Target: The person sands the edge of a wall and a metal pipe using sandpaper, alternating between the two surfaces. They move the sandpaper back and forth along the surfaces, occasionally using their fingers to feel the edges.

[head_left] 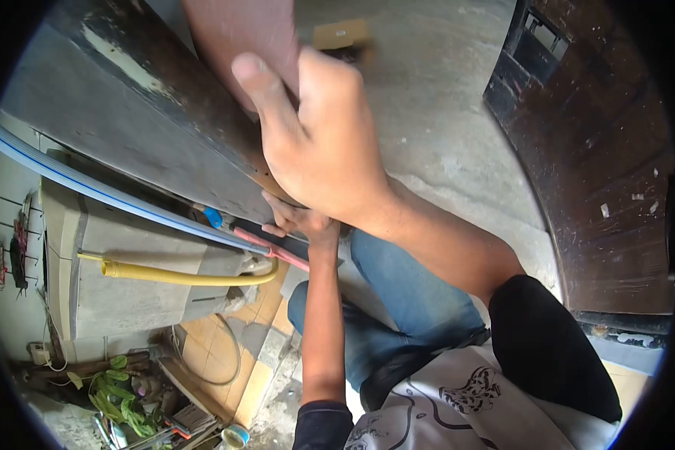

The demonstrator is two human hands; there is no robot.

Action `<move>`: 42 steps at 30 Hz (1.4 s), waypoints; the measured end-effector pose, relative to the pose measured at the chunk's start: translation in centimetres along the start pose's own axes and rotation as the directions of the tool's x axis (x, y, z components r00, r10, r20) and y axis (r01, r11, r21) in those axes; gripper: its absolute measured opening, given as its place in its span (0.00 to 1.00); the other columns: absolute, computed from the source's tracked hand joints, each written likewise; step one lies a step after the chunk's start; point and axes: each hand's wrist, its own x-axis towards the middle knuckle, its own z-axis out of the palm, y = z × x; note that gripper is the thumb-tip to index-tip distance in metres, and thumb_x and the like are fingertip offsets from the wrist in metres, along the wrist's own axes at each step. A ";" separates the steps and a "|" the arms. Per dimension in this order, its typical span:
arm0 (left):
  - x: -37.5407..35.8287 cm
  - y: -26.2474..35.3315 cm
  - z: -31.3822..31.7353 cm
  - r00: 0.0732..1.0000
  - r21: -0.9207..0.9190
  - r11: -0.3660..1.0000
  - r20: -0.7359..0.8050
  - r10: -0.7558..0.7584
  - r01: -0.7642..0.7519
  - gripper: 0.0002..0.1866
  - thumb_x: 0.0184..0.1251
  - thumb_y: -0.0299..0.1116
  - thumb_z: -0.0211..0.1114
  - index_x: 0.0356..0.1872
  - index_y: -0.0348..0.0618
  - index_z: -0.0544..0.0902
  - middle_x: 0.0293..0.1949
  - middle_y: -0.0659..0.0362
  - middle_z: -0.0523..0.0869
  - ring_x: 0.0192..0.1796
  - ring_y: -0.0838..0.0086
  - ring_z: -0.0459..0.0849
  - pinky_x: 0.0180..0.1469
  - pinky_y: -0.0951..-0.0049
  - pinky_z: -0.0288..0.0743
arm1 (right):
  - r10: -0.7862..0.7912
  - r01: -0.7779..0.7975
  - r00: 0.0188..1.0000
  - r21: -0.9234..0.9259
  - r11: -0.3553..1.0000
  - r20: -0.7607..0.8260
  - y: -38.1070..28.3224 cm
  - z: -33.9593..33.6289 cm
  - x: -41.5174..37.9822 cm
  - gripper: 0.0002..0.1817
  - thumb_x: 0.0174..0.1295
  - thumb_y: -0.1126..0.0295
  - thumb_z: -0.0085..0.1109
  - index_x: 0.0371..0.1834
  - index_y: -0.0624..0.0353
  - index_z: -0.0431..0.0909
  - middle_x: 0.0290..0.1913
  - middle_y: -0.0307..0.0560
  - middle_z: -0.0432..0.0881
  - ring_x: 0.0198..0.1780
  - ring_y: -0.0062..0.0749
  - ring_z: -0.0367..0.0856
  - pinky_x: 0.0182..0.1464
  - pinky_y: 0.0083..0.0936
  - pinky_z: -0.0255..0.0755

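Note:
My right hand [322, 139] is closed around a reddish-brown sheet [240, 30] that looks like sandpaper, its thumb pressed on the near face. This sheet lies against the dark, worn edge of a wooden door or panel [169, 94], where a strip of paint is chipped off. Below it, my left hand [300, 221] rests at the near end of that panel. Its fingers are spread over the grey face, and part of it is hidden by my right hand.
A dark brown door [585, 165] with a lock cutout stands at right. At left are a pale blue-striped hose [112, 191], a yellow hose [180, 275] and a pink pipe [277, 251]. Leafy plants [120, 397] are at lower left; cardboard [341, 34] lies on the concrete floor.

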 end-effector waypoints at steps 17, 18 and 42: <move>1.7 2.1 -2.4 0.958 0.233 0.934 -0.028 0.285 -0.271 0.23 0.68 0.40 0.61 0.58 0.34 0.78 0.58 0.44 0.73 0.60 0.61 0.70 0.67 0.52 0.41 | 0.108 -0.134 0.978 0.140 0.981 0.176 1.3 -1.0 -0.2 0.17 0.69 0.73 0.59 0.21 0.69 0.74 0.16 0.63 0.73 0.18 0.56 0.76 0.22 0.43 0.62; 1.6 2.1 -2.4 0.956 0.232 0.931 -0.010 0.292 -0.282 0.22 0.68 0.39 0.61 0.57 0.35 0.78 0.57 0.44 0.73 0.59 0.61 0.70 0.66 0.53 0.43 | 0.160 -0.200 0.967 0.200 0.959 0.200 1.6 -1.1 -0.1 0.20 0.70 0.72 0.60 0.18 0.68 0.72 0.16 0.62 0.72 0.17 0.55 0.74 0.21 0.44 0.62; 4.0 4.1 -4.5 0.924 0.377 0.876 0.343 0.169 -0.300 0.16 0.57 0.13 0.63 0.37 0.48 0.91 0.33 0.55 0.83 0.32 0.63 0.81 0.39 0.66 0.78 | -0.039 -0.020 0.953 0.193 0.981 0.301 5.0 -0.7 -4.2 0.31 0.56 0.68 0.60 0.67 0.54 0.76 0.65 0.59 0.79 0.65 0.47 0.80 0.74 0.41 0.62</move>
